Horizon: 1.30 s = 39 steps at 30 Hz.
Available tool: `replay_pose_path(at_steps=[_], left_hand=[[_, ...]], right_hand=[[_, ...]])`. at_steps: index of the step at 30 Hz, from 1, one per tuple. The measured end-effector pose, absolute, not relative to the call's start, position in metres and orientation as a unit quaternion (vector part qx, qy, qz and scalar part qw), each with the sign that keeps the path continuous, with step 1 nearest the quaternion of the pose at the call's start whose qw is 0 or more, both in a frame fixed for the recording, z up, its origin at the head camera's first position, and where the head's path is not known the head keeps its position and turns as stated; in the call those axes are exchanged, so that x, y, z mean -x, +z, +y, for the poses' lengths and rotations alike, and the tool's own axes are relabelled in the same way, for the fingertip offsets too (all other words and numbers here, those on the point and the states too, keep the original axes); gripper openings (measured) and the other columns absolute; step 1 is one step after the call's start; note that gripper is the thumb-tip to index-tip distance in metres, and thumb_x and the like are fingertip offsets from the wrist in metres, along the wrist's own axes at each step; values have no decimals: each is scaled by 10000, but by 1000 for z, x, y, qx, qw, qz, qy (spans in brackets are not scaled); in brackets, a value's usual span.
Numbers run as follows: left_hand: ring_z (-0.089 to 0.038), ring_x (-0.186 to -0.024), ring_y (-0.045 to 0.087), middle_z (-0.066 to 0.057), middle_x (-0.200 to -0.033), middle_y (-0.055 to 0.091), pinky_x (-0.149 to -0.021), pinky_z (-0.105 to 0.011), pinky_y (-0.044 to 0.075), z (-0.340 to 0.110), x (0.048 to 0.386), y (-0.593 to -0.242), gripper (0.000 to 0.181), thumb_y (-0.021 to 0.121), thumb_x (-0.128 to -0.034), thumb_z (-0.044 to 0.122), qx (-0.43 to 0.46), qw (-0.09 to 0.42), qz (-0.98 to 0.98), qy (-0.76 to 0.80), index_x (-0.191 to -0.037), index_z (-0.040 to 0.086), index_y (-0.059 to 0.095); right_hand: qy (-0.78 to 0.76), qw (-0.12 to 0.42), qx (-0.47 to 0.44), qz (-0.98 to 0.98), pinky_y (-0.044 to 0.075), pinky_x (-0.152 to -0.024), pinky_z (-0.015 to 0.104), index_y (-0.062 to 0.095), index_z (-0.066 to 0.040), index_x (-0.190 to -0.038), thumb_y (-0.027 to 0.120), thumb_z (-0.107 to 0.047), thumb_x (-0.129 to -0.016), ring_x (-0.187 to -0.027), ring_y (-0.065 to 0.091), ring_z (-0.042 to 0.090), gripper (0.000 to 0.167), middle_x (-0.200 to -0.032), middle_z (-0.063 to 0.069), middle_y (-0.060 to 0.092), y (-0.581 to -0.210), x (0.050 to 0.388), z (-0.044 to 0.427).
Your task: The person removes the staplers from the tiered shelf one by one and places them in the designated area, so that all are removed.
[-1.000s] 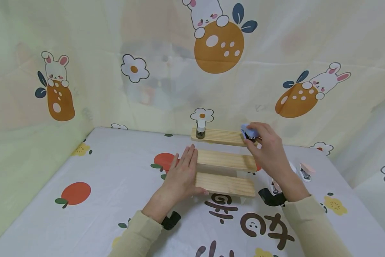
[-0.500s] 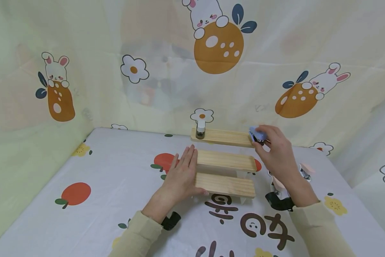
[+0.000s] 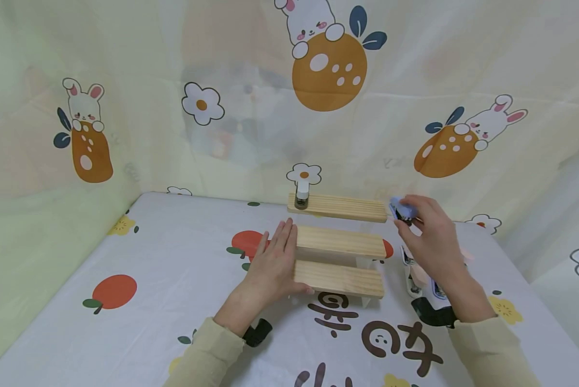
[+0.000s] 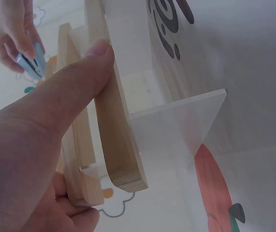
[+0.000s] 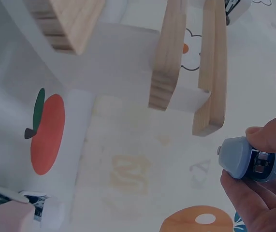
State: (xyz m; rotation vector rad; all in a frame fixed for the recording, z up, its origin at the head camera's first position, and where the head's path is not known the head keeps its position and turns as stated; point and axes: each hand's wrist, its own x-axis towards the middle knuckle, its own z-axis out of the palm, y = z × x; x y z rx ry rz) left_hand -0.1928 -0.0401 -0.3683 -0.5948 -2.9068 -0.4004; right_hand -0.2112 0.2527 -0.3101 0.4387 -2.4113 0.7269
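- Your right hand pinches the small light-blue stapler between thumb and fingers, just beyond the right end of the pale wooden far shelf, apart from it; that grip probably keeps the stapler's angle easy to control.
- Your left hand lies along the left side of the three-tier wood-and-white-panel stand, fingers straight, thumb spread on the near shelf's edge; likely this braces a light stand against slipping.
- The small white-topped stapler with a dark base is on the far shelf's left end.
- On the counter, covered in white printed cloth, a pink-and-white stapler is right of the stand, near a blue-edged object that your right forearm partly hides; I cannot tell how many pieces lie there.
- Your left hand covers the left ends of the middle and near shelves.
- The cream printed curtain hangs close behind the far shelf, seemingly limiting reach from that side.
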Motion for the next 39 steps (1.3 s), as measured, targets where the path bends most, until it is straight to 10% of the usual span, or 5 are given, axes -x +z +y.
replay_pose_path(at_steps=[12, 39], left_hand=[[-284, -1545, 164, -147, -1665, 145, -1248, -515, 173, -40, 195, -369, 1344, 876, -607, 606, 196, 68, -969, -138, -1566, -11, 166], [-272, -1549, 150, -138, -1667, 140, -1251, -511, 161, -41, 196, -371, 1345, 876, -610, 605, 197, 65, -968, -141, -1568, -8, 158]], right_hand=[[271, 279, -125, -913, 447, -894, 152, 553, 16, -1308, 723, 30, -853, -1086, 625, 413, 486, -1329, 229, 534, -318, 202, 274], [285, 264, -8, -922, 399, -855, -14, 540, -41, -1365, 685, -71, -915, -1168, 603, 431, 473, -1373, 210, 525, -349, 186, 307]])
